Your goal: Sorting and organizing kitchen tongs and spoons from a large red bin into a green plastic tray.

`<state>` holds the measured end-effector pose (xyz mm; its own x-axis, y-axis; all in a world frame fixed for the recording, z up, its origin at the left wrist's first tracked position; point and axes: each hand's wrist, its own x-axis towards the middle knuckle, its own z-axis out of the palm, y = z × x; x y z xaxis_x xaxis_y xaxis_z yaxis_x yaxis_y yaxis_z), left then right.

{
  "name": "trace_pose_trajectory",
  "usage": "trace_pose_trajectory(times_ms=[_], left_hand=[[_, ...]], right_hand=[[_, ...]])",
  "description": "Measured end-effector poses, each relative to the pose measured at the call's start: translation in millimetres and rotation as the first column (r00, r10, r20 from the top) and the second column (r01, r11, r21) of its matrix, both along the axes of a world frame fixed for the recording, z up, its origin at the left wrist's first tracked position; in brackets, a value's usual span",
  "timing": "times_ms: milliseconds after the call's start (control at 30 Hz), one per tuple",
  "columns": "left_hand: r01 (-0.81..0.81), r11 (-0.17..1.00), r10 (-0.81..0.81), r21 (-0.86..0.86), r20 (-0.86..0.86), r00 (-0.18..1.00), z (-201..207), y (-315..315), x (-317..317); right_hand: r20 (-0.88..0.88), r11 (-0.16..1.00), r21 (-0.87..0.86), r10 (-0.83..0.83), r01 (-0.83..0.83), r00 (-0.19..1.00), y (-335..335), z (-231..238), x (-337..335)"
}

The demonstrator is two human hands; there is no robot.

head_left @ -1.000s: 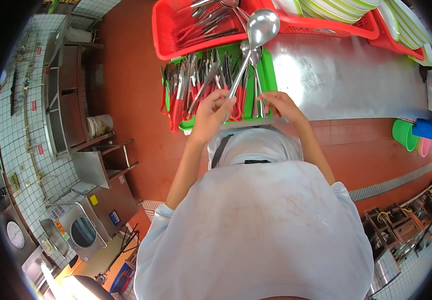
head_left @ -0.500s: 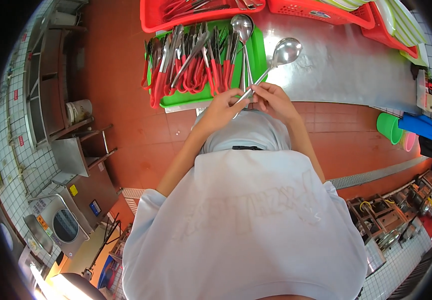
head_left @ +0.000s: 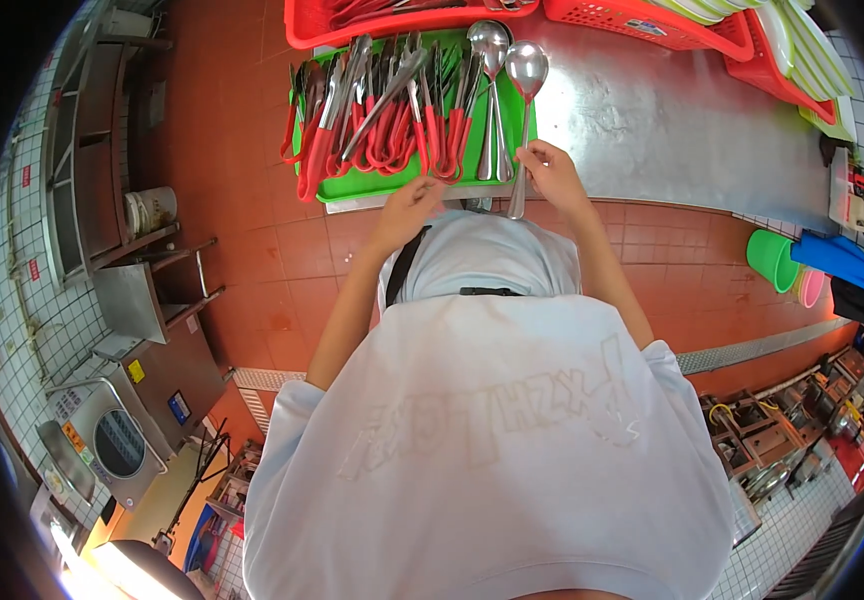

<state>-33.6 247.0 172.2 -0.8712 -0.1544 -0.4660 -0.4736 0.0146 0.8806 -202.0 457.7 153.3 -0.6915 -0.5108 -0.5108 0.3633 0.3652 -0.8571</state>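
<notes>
A large metal serving spoon [head_left: 527, 72] is in my right hand [head_left: 551, 172], gripped by its handle. Its bowl points away from me, over the right edge of the green tray [head_left: 357, 187], and the handle's end overhangs the counter's front edge. Just left of it, more serving spoons [head_left: 494, 100] lie together on the tray, bowls at the far end. My left hand [head_left: 413, 207] is at the tray's front edge, holding nothing, its fingers loosely bent and apart. Red-handled metal tongs [head_left: 382, 115] fill the tray's left and middle, handles toward me.
Behind the tray stands a red bin [head_left: 407, 28] of utensils. Red baskets [head_left: 632, 28] with stacked green-and-white plates [head_left: 802, 50] line the back right of the steel counter [head_left: 672, 130]. Green and pink buckets [head_left: 773, 260] stand on the floor to the right.
The spoon has swung from a rightward slant to nearly straight ahead, beside the other spoons. My left hand has let go of it and moved left; my right hand still holds it.
</notes>
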Motion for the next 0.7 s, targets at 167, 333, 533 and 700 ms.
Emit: trace_pose_trajectory(times_ms=[167, 333, 533, 700], left_hand=[[-0.135, 0.989, 0.140, -0.059, 0.097, 0.985, -41.9, -32.3, 47.4], [-0.175, 0.960, 0.209, -0.221, 0.144, 0.967, -76.6, -57.8, 88.6], [0.092, 0.785, 0.063, -0.613, 0.226, 0.972, -114.0, -63.7, 153.5], [-0.059, 0.927, 0.261, -0.370, 0.524, 0.811, -98.5, -35.3, 165.9]], right_hand=[[-0.258, 0.975, 0.204, 0.141, -0.089, 0.956, -5.5, -4.6, -17.6], [-0.282, 0.955, 0.273, 0.192, -0.113, 0.940, -14.4, -21.2, -37.6], [-0.291, 0.925, 0.327, 0.295, -0.195, 0.910, -32.0, -17.7, -41.3], [-0.317, 0.877, 0.436, 0.360, -0.202, 0.878, -36.5, -23.0, -52.4]])
